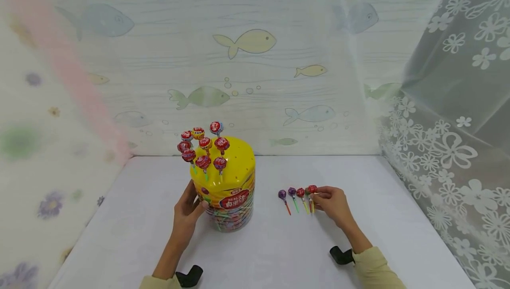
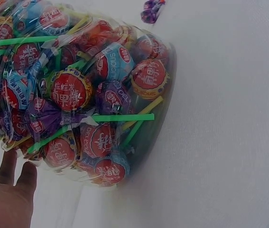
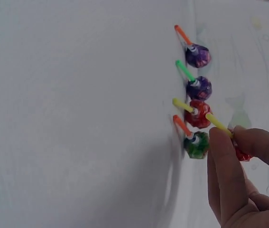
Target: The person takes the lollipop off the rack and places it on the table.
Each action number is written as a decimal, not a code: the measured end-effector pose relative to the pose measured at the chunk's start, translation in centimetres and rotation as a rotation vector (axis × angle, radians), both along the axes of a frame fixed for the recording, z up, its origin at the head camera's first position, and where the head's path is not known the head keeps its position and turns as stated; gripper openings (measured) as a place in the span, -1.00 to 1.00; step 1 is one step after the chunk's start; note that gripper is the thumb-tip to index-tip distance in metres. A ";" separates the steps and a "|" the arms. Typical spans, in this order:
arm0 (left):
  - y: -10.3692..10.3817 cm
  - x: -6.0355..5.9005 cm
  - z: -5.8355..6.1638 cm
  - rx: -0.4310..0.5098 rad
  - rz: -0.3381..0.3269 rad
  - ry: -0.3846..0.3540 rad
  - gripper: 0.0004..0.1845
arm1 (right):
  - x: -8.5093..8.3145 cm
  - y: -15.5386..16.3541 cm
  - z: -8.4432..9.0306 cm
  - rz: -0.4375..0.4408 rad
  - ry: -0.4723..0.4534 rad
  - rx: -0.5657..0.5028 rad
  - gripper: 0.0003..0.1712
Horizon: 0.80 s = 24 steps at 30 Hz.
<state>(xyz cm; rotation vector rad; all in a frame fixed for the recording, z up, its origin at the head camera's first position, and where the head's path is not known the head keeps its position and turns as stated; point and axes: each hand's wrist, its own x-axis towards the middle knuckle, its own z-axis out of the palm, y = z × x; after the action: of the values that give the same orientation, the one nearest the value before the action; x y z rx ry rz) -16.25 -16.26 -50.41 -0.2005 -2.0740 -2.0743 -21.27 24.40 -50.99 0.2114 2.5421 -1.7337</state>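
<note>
A clear plastic jar (image 1: 233, 220) full of wrapped lollipops stands on the table, under a yellow lid (image 1: 241, 156). Several lollipops stick up from that lid, such as a red one (image 1: 219, 163) near its front. My left hand (image 1: 186, 211) grips the jar's left side, thumb toward the front. On the right, my right hand (image 1: 332, 205) pinches a red lollipop (image 3: 218, 124) by its yellow stick near the head. Beside those fingers lie a green lollipop (image 3: 197, 145), a red lollipop (image 3: 199, 114) and two purple lollipops (image 3: 198, 56) in a row.
A white table (image 1: 271, 253) carries everything. Behind it hangs a pale curtain (image 1: 255, 76) printed with fish; a lace-patterned sheet (image 1: 454, 156) drapes at the right. Black wrist mounts (image 1: 341, 255) sit by both sleeves.
</note>
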 end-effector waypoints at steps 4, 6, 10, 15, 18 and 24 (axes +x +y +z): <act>0.0 0.1 0.0 0.001 -0.001 0.004 -0.21 | -0.3 0.6 -0.3 -0.018 -0.022 0.031 -0.60; 0.0 0.1 0.1 -0.001 -0.001 0.007 -0.22 | -0.4 0.8 -0.4 -0.023 -0.028 0.041 -0.59; 0.0 0.1 0.1 0.001 0.000 0.007 -0.22 | -0.6 1.2 -0.6 -0.018 -0.043 0.063 -0.59; 0.0 0.1 0.3 -0.005 0.006 -0.004 -0.21 | -1.1 1.6 -0.6 -0.009 -0.042 0.072 -0.60; 0.1 0.1 0.4 -0.010 0.009 -0.013 -0.21 | -1.3 1.7 -0.6 -0.004 -0.049 0.077 -0.61; 0.2 0.2 0.4 -0.008 0.009 -0.017 -0.20 | -1.6 1.6 -0.5 0.002 -0.061 0.138 -0.64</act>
<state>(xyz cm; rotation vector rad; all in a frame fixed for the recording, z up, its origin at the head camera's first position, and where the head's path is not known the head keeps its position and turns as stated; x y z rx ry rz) -16.01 -16.11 -50.02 -0.1753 -2.0886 -2.0701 -22.84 26.04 -51.45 0.2636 2.6186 -1.5275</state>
